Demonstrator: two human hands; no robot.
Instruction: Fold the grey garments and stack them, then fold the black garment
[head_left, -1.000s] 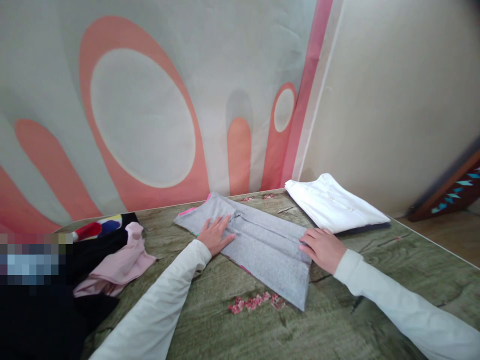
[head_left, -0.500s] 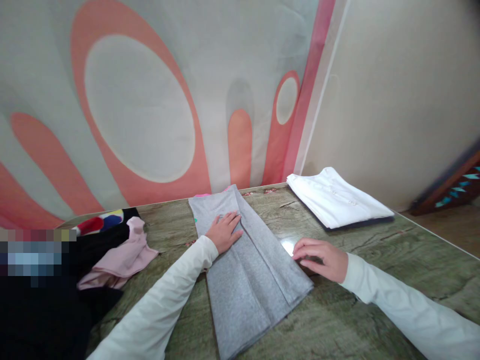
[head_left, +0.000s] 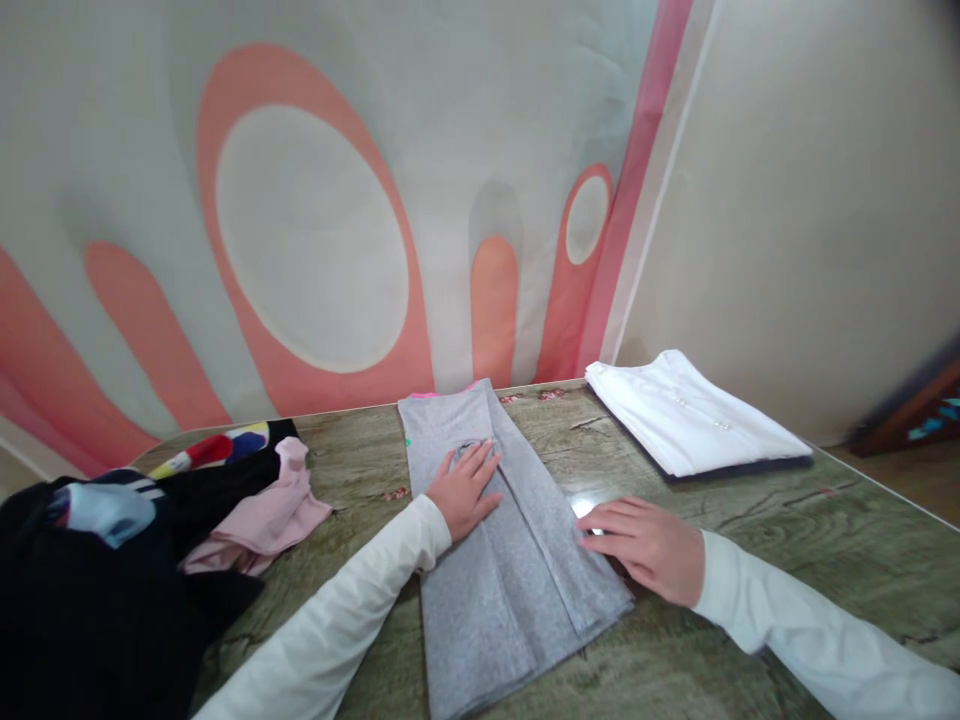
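Observation:
A folded grey garment point(head_left: 517, 600) with a bit of pink at its far edge and a small green mark lies lengthwise on the table; its exact kind does not show. My left hand point(head_left: 463, 490) rests flat on its upper middle, fingers stretched out, with part of a print or dark detail just beyond them. At the garment's right edge is my right hand point(head_left: 646, 545), palm down, with its fingers extended and the tips at or just touching the cloth. Neither hand grips anything.
A white folded garment stack point(head_left: 694, 415) with a dark layer beneath lies at the table's back right. At left is a loose heap of black clothes point(head_left: 97, 620), with a pink garment point(head_left: 262, 515) beside it. A wall stands behind the wood-patterned table point(head_left: 757, 505).
The view has shifted slightly left and up. My right hand has come up against the garment's right edge, its fingers flatter. My left hand stays on the cloth.

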